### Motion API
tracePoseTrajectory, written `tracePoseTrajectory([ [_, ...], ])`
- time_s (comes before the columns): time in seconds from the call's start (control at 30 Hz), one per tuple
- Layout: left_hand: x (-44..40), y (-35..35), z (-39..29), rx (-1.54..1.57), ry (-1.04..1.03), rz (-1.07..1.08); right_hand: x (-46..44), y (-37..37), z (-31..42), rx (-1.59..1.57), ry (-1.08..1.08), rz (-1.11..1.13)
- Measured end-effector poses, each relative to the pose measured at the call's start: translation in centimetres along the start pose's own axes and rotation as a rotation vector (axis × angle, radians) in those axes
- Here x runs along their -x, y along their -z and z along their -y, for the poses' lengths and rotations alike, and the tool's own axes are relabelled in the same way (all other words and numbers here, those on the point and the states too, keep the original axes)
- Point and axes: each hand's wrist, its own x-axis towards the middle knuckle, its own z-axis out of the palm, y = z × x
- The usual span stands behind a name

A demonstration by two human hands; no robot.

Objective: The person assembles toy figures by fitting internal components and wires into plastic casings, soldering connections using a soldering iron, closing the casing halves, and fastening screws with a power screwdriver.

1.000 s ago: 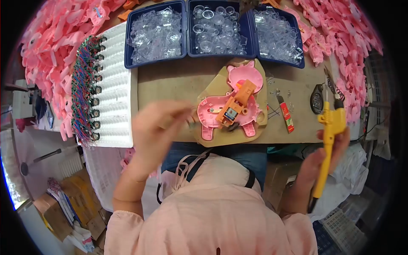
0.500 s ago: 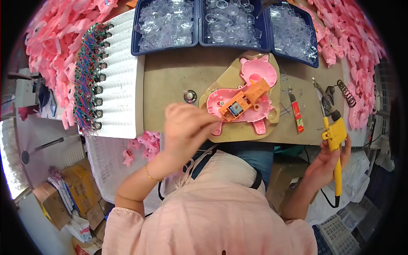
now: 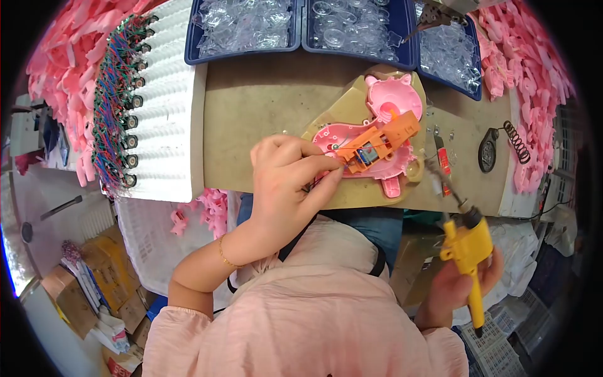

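My left hand (image 3: 292,179) is at the lower left edge of the pink animal-shaped shell (image 3: 394,99), its fingers pinched together near thin wires. What the fingertips pinch is too small to name. Inside the shell lies an orange part (image 3: 401,129) with a small blue-and-grey component. The shell rests in a tan holder (image 3: 352,198) on the table. My right hand (image 3: 468,279) is wrapped round a yellow soldering tool (image 3: 468,246), tip up and slanting toward the shell, to the right of the holder.
Blue bins (image 3: 245,55) of clear plastic parts line the back. Speakers with coloured wires (image 3: 116,113) sit on a white foam tray (image 3: 166,107) at left. Pink shells (image 3: 63,69) pile on both sides. A red-labelled tube (image 3: 443,162) and black stand with coil (image 3: 488,151) lie at right.
My left hand has moved right to the shell's edge. A round speaker seen on the table half a second ago is no longer visible there. The yellow tool has left the stand and tilted toward the shell.
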Motion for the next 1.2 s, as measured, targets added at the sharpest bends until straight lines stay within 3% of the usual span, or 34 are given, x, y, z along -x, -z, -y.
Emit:
tracePoseTrajectory([
  [0.03,0.0,-0.2,0.1,0.013,0.002,0.001,0.8,0.0,0.5,-0.010,-0.050,0.003],
  [0.13,0.1,-0.5,0.4,0.040,0.012,-0.009,1.2,0.4,0.8,-0.141,0.104,0.338],
  [0.17,0.1,-0.5,0.4,0.041,0.014,-0.010,0.3,1.9,1.4,-0.098,-0.029,0.605],
  [0.2,0.1,-0.5,0.4,0.048,0.012,-0.013,-0.3,1.3,1.7,-0.098,-0.031,0.608],
  [0.27,0.0,-0.5,0.3,0.053,0.014,-0.018,-1.4,-0.9,1.7,0.063,0.353,0.689],
  [0.37,0.1,-0.6,0.2,0.064,0.053,-0.020,-1.4,-1.7,1.8,0.135,0.429,0.687],
  [0.5,0.0,-0.5,0.3,0.065,0.044,-0.017,-0.8,-2.1,1.1,0.100,0.444,0.717],
  [0.57,0.0,-0.6,0.3,0.065,0.042,-0.015,-0.4,-1.3,1.0,0.167,0.358,0.854],
  [0.9,-0.1,-0.7,0.2,0.061,0.029,-0.026,-1.8,-3.2,1.6,0.171,0.379,0.852],
  [1.0,-0.2,-0.7,0.3,0.061,0.027,-0.017,-2.5,-3.5,2.7,0.204,0.346,0.807],
  [1.07,-0.2,-0.7,0.4,0.063,0.029,-0.013,-3.3,-2.8,3.4,0.062,-0.333,1.039],
  [1.1,-0.2,-0.6,0.4,0.066,0.030,-0.010,-3.0,-2.8,3.0,0.062,-0.334,1.041],
  [1.17,-0.2,-0.6,0.4,0.069,0.033,-0.006,-1.6,-3.2,1.8,0.185,0.411,0.773],
  [1.2,-0.3,-0.6,0.5,0.071,0.029,-0.004,-1.4,-3.5,1.5,0.186,0.410,0.773],
])
